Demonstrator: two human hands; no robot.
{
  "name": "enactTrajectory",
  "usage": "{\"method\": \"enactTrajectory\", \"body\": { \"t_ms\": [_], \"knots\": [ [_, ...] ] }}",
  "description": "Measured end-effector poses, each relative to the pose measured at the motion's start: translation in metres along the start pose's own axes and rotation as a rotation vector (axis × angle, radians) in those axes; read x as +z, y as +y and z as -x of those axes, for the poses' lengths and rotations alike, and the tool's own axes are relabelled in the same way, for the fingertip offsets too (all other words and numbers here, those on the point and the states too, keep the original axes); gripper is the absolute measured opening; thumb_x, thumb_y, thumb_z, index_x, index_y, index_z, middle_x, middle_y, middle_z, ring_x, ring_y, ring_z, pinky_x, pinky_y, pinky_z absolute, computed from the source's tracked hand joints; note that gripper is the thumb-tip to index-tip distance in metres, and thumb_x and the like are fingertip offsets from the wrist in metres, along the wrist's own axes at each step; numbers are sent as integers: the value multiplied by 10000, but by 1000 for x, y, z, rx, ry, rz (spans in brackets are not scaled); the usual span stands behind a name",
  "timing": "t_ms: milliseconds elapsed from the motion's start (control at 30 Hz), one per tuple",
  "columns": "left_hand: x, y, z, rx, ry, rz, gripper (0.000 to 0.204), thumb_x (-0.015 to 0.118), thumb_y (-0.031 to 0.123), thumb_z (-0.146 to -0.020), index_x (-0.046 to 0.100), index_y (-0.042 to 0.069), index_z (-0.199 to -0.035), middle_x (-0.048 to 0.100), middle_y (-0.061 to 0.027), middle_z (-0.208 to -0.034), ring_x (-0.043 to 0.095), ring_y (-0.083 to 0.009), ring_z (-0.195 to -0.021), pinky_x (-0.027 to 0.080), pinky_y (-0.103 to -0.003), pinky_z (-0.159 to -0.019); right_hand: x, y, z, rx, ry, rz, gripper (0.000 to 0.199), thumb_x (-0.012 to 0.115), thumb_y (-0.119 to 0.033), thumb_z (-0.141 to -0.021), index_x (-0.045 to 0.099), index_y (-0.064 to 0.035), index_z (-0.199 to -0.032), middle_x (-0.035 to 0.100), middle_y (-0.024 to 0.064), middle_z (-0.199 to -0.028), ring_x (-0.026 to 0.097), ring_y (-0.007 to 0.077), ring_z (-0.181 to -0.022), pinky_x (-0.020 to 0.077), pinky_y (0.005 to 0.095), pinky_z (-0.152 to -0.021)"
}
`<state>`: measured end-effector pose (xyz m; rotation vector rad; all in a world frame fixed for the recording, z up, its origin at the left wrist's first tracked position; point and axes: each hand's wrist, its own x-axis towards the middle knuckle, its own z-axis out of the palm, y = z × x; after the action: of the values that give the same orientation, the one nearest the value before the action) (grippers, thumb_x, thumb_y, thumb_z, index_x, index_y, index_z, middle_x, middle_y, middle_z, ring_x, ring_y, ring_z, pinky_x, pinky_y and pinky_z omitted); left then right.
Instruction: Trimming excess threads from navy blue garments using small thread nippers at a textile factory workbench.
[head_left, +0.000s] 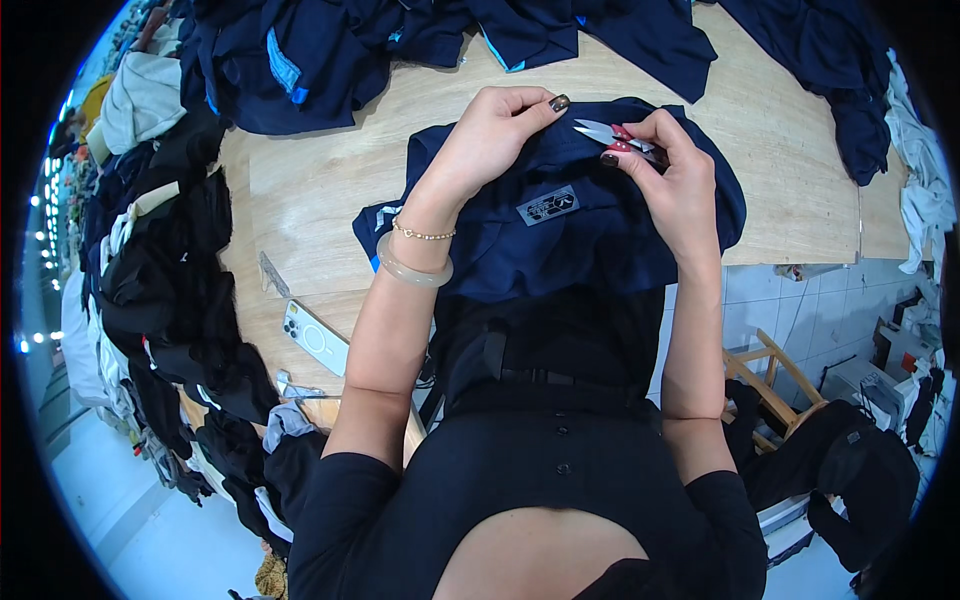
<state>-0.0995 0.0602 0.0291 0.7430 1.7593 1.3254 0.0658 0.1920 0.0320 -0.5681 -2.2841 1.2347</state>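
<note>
A dark navy garment [610, 245] lies bunched on the wooden table in front of me, partly over its near edge. On it is a grey printed rectangular patch [547, 205]. At the garment's far edge, my left hand [500, 135] has thumb and finger pinched together on the fabric; any thread between them is too fine to see. My right hand [675, 180] grips a pair of small thread snips [598, 131] with red handles. Their silver blades point left toward the pinching fingers, a little apart from them, above the cloth.
More navy garments [290, 70] with bright blue trim are heaped along the table's far side. Dark clothes [165, 290] pile up at the left. A white phone [316, 338] lies on the wooden table [300, 200] near my left forearm. A wooden stool [775, 375] stands lower right.
</note>
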Motion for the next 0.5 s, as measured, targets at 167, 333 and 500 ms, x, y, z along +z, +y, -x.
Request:
{"method": "enactTrajectory", "body": {
  "t_ms": [167, 333, 500],
  "knots": [
    [4, -2, -1, 58, 16, 29, 250, 589, 183, -943, 665, -45, -1013, 578, 38, -810, 458, -31, -736, 375, -196, -668, 0, -3, -1, -29, -14, 49, 172, 726, -63, -794, 606, 18, -887, 659, 51, -814, 599, 89, -725, 465, 223, -679],
    [4, -4, -2, 104, 29, 13, 236, 592, 185, -933, 673, -36, -916, 484, 64, -647, 364, -28, -604, 314, -212, -538, 3, -5, -2, -15, -12, -10, 222, 734, -72, -778, 565, 11, -894, 608, 84, -816, 567, 175, -696, 452, 271, -640],
    [5, -5, -1, 144, 35, 4, 246, 588, 188, -935, 662, -43, -894, 465, 60, -627, 351, -30, -595, 298, -222, -523, -2, -3, -1, -31, -1, 35, 195, 733, -70, -783, 579, 9, -873, 633, 64, -802, 571, 130, -691, 451, 251, -638]
  ]
}}
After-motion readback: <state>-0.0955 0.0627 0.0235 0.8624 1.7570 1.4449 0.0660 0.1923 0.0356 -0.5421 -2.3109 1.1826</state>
